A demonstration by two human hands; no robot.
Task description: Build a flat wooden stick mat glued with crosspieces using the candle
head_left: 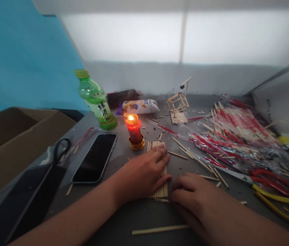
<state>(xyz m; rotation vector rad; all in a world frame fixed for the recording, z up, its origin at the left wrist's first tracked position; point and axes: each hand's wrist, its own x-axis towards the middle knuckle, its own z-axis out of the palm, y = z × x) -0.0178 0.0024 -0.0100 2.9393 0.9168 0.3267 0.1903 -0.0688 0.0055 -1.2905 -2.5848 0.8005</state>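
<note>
Grey tabletop, pale aligned sticks, seemingly wooden

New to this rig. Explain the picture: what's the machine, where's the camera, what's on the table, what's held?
There's no machine: these are a person's two bare hands. The only picture comes from a camera worn on the head, looking forward and down.

The left hand lies over a row of thin wooden sticks set side by side. The right hand is beside it, fingers curled; whether it grips anything is hidden.

On the grey table are a lit red candle, a phone, a green bottle and a snack packet. Behind stands a small stick model; to the right, wrapped sticks and scissors.
</note>
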